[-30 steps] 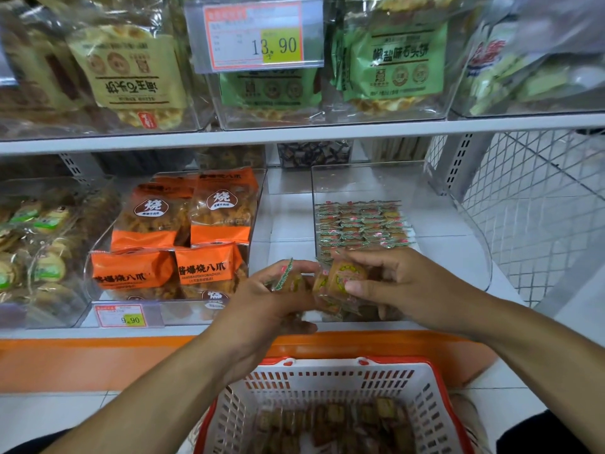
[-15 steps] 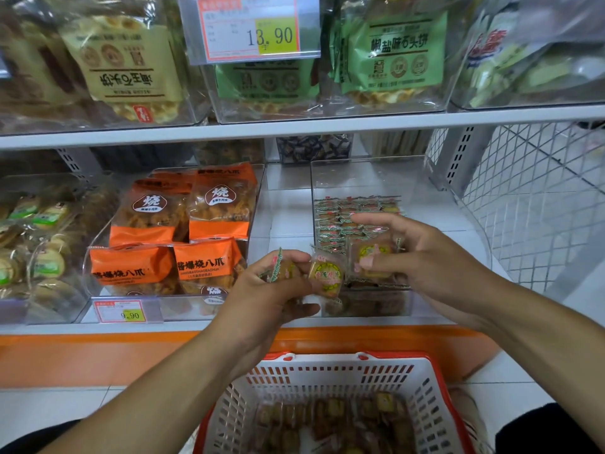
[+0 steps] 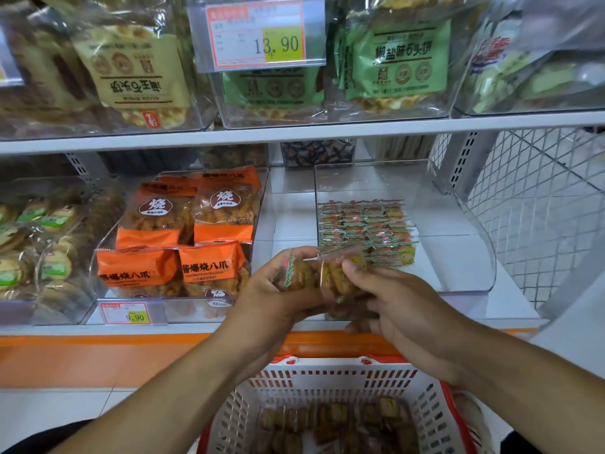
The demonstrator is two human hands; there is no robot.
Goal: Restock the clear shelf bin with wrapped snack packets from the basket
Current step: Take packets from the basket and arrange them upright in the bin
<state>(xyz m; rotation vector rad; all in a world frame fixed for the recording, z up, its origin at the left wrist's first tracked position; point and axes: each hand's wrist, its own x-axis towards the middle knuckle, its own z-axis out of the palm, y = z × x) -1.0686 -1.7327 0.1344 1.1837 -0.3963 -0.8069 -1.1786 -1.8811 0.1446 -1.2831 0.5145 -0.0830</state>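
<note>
Snack packets held in front of the clear bin

A packet bundle (image 3: 302, 273) is gripped by the left hand (image 3: 275, 303); one packet (image 3: 340, 273) is pinched by the right hand (image 3: 402, 309), above the basket (image 3: 327, 381) and before the bin (image 3: 458, 224).

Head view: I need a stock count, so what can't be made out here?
- Packets in the left hand and right hand: number hidden by fingers.
- Basket: contents cut off by the bottom edge.
- Clear bin: stacked packets too small to count.

Upper price tag (image 3: 260, 36): "13.90". Lower price tag (image 3: 128, 314): "9.90". Green biscuit bag (image 3: 401, 60): "椒盐味石头饼". Near orange snack bag (image 3: 212, 268): "酱爆烧八爪".
</note>
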